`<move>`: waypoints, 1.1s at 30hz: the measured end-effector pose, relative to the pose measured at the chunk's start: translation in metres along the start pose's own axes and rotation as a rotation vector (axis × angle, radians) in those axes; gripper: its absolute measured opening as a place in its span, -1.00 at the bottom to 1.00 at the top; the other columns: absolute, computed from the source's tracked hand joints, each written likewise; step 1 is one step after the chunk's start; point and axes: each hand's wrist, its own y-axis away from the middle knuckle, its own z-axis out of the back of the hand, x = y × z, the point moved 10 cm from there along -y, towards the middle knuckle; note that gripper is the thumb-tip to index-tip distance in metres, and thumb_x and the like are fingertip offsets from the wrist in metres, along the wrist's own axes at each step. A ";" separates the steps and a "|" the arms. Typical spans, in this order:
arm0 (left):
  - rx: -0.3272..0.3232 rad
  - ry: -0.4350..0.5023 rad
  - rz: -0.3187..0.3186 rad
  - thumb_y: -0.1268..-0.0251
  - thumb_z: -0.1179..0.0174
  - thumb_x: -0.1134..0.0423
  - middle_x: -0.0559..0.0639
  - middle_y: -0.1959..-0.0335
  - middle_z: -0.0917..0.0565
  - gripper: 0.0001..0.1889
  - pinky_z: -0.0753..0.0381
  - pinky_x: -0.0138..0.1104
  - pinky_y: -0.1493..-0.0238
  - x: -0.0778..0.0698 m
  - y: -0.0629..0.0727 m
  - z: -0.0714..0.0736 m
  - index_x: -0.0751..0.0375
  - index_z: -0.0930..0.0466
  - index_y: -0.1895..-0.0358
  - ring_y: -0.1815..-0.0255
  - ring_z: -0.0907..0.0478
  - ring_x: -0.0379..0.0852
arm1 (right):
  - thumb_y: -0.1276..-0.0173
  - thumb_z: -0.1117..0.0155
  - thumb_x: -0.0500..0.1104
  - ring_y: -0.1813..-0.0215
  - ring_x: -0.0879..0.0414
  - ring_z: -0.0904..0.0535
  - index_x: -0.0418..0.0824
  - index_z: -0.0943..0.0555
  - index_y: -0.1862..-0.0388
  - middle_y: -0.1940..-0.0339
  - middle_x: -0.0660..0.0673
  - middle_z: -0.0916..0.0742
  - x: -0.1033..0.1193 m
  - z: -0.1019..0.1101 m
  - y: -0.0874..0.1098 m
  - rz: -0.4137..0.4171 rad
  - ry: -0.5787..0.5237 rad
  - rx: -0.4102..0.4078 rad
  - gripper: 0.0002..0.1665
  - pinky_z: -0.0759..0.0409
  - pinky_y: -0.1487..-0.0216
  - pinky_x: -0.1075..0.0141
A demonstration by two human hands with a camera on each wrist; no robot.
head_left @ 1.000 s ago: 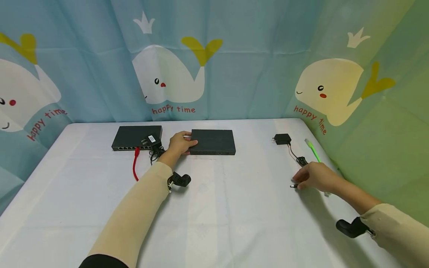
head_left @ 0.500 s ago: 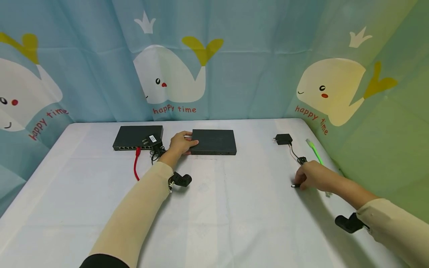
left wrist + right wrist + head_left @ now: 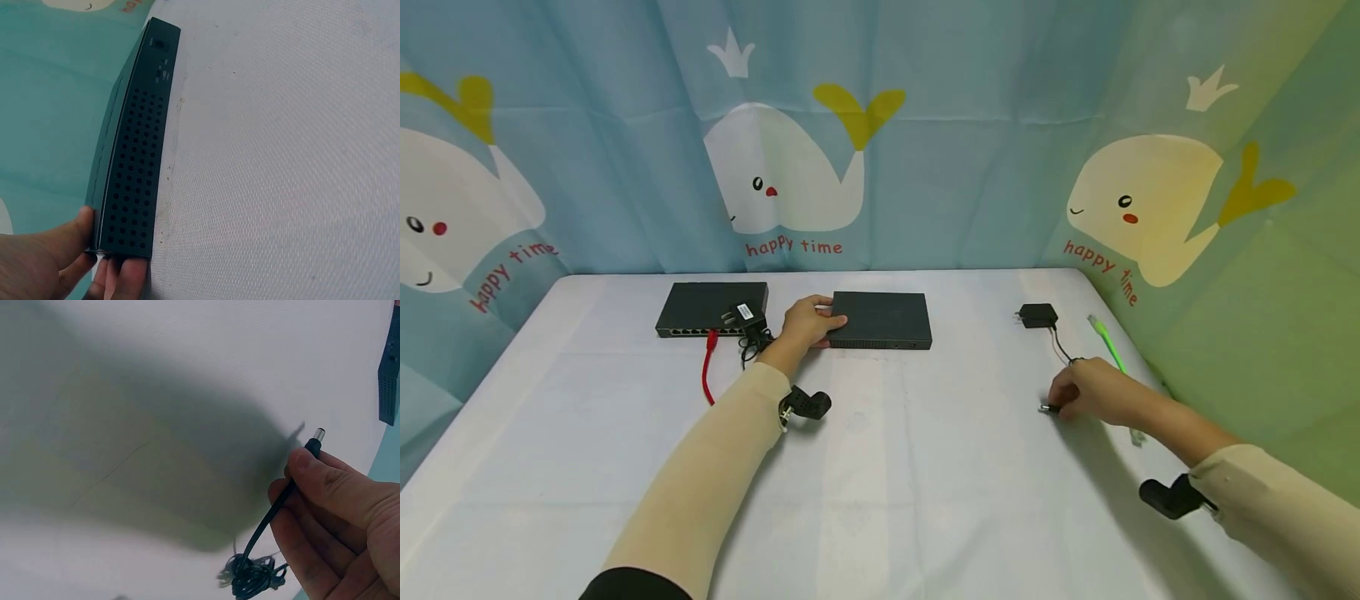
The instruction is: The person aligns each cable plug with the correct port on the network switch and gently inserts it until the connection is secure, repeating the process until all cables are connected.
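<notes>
At the back middle of the table, my left hand [image 3: 807,322] grips the left end of a flat black network switch [image 3: 883,319]. In the left wrist view, its side with rows of vent holes [image 3: 131,169] faces the camera, with a small power socket [image 3: 161,45] at the far end. On the right, my right hand [image 3: 1093,390] pinches a DC power plug [image 3: 314,444] between thumb and fingers, silver tip outward. The plug's black cable [image 3: 265,522] runs to a bundled coil [image 3: 256,575]. A black power adapter [image 3: 1037,315] lies behind that hand.
A second black network switch [image 3: 707,302] stands at the back left, with a red network cable [image 3: 706,367] at its front ports. Another power adapter [image 3: 747,318] overlaps its right corner. A green network cable [image 3: 1107,342] lies along the right edge, partly behind my right arm.
My right hand has closed more firmly on the power plug and carried it slightly left. The left hand keeps its grip on the switch, which has not moved on the table.
</notes>
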 end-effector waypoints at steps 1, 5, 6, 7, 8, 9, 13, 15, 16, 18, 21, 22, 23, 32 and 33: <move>0.000 -0.001 0.000 -0.28 -0.35 0.17 0.01 -0.25 -0.56 -0.41 -0.74 -0.33 0.32 0.000 0.000 0.000 -0.02 -0.43 -0.38 -0.17 -0.56 0.01 | -0.04 -0.54 -0.32 0.38 0.30 -0.54 -0.17 -0.73 0.41 0.45 0.09 -0.73 0.002 0.001 -0.001 -0.001 -0.011 -0.005 -0.85 -0.54 0.40 0.40; 0.001 0.000 0.000 -0.28 -0.35 0.16 0.01 -0.26 -0.56 -0.41 -0.73 -0.34 0.32 0.000 0.000 0.000 -0.03 -0.43 -0.38 -0.18 -0.55 0.00 | -0.06 -0.54 -0.30 0.38 0.27 -0.53 -0.17 -0.70 0.42 0.47 0.09 -0.72 0.012 0.002 -0.009 0.002 -0.039 -0.033 -0.85 -0.53 0.41 0.40; 0.001 0.001 0.000 -0.28 -0.35 0.16 0.01 -0.26 -0.56 -0.41 -0.73 -0.34 0.32 0.001 0.000 0.000 -0.03 -0.43 -0.38 -0.19 -0.55 0.00 | -0.07 -0.54 -0.30 0.38 0.27 -0.53 -0.17 -0.70 0.41 0.47 0.09 -0.72 0.014 0.003 -0.011 0.001 -0.046 -0.041 -0.85 -0.53 0.41 0.41; 0.000 0.003 0.000 -0.28 -0.35 0.16 0.01 -0.26 -0.56 -0.41 -0.73 -0.35 0.33 0.001 -0.001 0.000 -0.03 -0.43 -0.38 -0.19 -0.55 0.00 | -0.08 -0.53 -0.29 0.38 0.26 -0.53 -0.18 -0.70 0.41 0.47 0.09 -0.72 0.016 0.003 -0.013 0.001 -0.051 -0.049 -0.86 -0.53 0.41 0.40; -0.001 0.003 -0.001 -0.28 -0.35 0.16 0.01 -0.25 -0.56 -0.41 -0.73 -0.35 0.33 0.001 -0.001 0.000 -0.02 -0.44 -0.38 -0.19 -0.55 0.00 | -0.08 -0.53 -0.29 0.37 0.25 -0.53 -0.18 -0.69 0.41 0.47 0.08 -0.72 0.017 0.003 -0.015 0.001 -0.054 -0.057 -0.86 -0.52 0.41 0.40; -0.001 0.005 -0.001 -0.27 -0.35 0.16 0.01 -0.25 -0.56 -0.41 -0.73 -0.35 0.33 0.002 -0.002 0.000 -0.02 -0.44 -0.38 -0.19 -0.54 0.00 | -0.09 -0.53 -0.28 0.37 0.25 -0.53 -0.18 -0.69 0.40 0.46 0.08 -0.72 0.019 0.004 -0.017 -0.001 -0.059 -0.064 -0.86 -0.52 0.40 0.40; -0.002 0.004 0.004 -0.27 -0.36 0.17 0.00 -0.25 -0.57 -0.42 -0.74 -0.35 0.35 0.003 -0.004 -0.001 -0.02 -0.44 -0.37 -0.19 -0.55 -0.01 | -0.12 -0.52 -0.26 0.36 0.22 -0.53 -0.19 -0.68 0.39 0.46 0.07 -0.73 0.024 0.003 -0.026 -0.008 -0.080 -0.085 -0.86 -0.51 0.38 0.39; 0.000 0.003 0.009 -0.27 -0.36 0.17 -0.01 -0.25 -0.56 -0.42 -0.73 -0.36 0.35 0.003 -0.005 -0.001 -0.03 -0.44 -0.37 -0.19 -0.55 -0.01 | -0.12 -0.52 -0.26 0.37 0.22 -0.54 -0.20 -0.69 0.40 0.46 0.06 -0.73 0.027 0.002 -0.030 -0.006 -0.089 -0.093 -0.87 -0.50 0.38 0.38; 0.000 0.003 0.011 -0.27 -0.36 0.17 -0.01 -0.25 -0.56 -0.42 -0.73 -0.36 0.36 0.003 -0.005 -0.001 -0.03 -0.44 -0.37 -0.19 -0.55 -0.01 | -0.13 -0.52 -0.26 0.37 0.22 -0.54 -0.20 -0.69 0.40 0.46 0.06 -0.73 0.029 0.002 -0.031 -0.006 -0.095 -0.093 -0.87 -0.50 0.38 0.38; 0.000 0.004 0.011 -0.27 -0.36 0.17 -0.01 -0.25 -0.56 -0.42 -0.73 -0.36 0.37 0.003 -0.005 -0.001 -0.03 -0.44 -0.37 -0.19 -0.55 -0.01 | -0.14 -0.51 -0.27 0.37 0.22 -0.53 -0.20 -0.69 0.40 0.46 0.06 -0.73 0.032 0.001 -0.035 -0.006 -0.106 -0.097 -0.88 -0.50 0.37 0.38; 0.004 0.016 0.007 -0.27 -0.36 0.17 -0.01 -0.25 -0.56 -0.41 -0.73 -0.36 0.37 0.003 -0.005 -0.002 -0.02 -0.44 -0.37 -0.19 -0.55 -0.01 | -0.15 -0.50 -0.27 0.36 0.22 -0.54 -0.21 -0.69 0.40 0.46 0.05 -0.73 0.036 -0.002 -0.040 -0.012 -0.129 -0.093 -0.88 -0.49 0.33 0.39; 0.005 0.022 0.004 -0.27 -0.36 0.17 -0.01 -0.26 -0.56 -0.41 -0.73 -0.37 0.37 0.003 -0.005 -0.002 -0.02 -0.44 -0.37 -0.19 -0.55 -0.01 | -0.15 -0.50 -0.27 0.35 0.22 -0.55 -0.21 -0.69 0.39 0.46 0.04 -0.73 0.036 -0.003 -0.041 -0.017 -0.141 -0.087 -0.89 -0.49 0.32 0.39; 0.007 0.029 0.002 -0.27 -0.36 0.17 -0.01 -0.26 -0.56 -0.41 -0.73 -0.37 0.37 0.003 -0.005 -0.002 -0.02 -0.44 -0.37 -0.19 -0.55 -0.01 | -0.15 -0.50 -0.28 0.34 0.21 -0.55 -0.22 -0.69 0.39 0.45 0.04 -0.74 0.037 -0.003 -0.043 -0.023 -0.150 -0.083 -0.89 -0.49 0.31 0.39; 0.037 0.135 0.009 -0.30 -0.33 0.19 0.00 -0.32 -0.52 -0.44 -0.72 -0.41 0.32 0.005 0.003 -0.001 -0.02 -0.45 -0.38 -0.20 -0.56 -0.01 | -0.20 -0.47 -0.26 0.36 0.21 -0.54 -0.26 -0.70 0.32 0.44 0.01 -0.75 0.040 -0.010 -0.057 -0.085 -0.229 -0.062 -0.88 -0.49 0.37 0.43; 0.040 0.146 0.010 -0.31 -0.33 0.19 0.00 -0.32 -0.52 -0.44 -0.72 -0.41 0.32 0.005 0.004 -0.001 -0.02 -0.44 -0.38 -0.19 -0.57 0.00 | -0.20 -0.47 -0.26 0.37 0.22 -0.53 -0.27 -0.70 0.31 0.45 0.01 -0.74 0.041 -0.010 -0.059 -0.089 -0.242 -0.065 -0.88 -0.49 0.39 0.43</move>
